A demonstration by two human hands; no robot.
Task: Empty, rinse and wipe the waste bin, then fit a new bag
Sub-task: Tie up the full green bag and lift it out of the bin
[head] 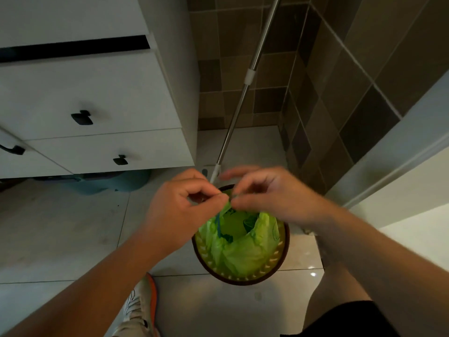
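No readable writing on anything here, the dark marks on the green bag (239,249) are too blurry to make out. The waste bin (285,242) sits upright on the tiled floor (60,239), mouth facing straight up at me, and the bag hangs loosely inside with its top gathered upward. My left hand (181,210) and right hand (272,194) are both over the far rim, each pinching the bag's top edge, fingertips nearly touching each other. A mop handle (239,103) leans just behind the bin, white drawers (97,105) off to the left, and my shoe (141,305) is near the bin.
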